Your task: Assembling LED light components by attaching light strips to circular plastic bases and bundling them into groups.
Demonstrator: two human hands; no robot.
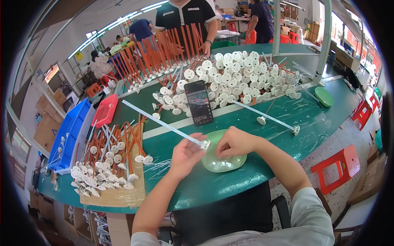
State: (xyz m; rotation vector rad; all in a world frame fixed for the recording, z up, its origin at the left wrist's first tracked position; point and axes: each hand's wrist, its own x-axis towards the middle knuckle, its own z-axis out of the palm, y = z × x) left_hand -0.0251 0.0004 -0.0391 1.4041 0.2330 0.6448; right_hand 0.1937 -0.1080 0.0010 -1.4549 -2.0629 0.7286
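One pale strip [164, 124] held near its white end piece [205, 144] in the left hand [185, 155], thumb and fingers bent lightly about it, not fully clenched. Slanted up and leftward over the green tabletop [193, 188], free end toward a red tray [107, 108]. Had the right hand [240, 142] over a green bowl [213, 167], just beside the white end piece, fingers curled with tips downward; could not tell how tightly closed, or whether on any small part. Saw shiny glints inside the bowl, too blurred to name.

Judged the strip in hand as begun, with its end piece already in place. Found a second pale strip [266, 117] lying loose to the right, apparently left to handle. Beyond the bowl, noted a dark phone [200, 104] before a large heap of white discs [242, 80]. To the left, on cardboard [133, 194], saw a smaller pile of white-ended strips [102, 174], perhaps done; could not surely tell finished from waiting. Beyond these, noted a blue bin [67, 143] and, farther back, orange strips [160, 57] standing in a row, near a co-worker [184, 16] in a dark shirt.
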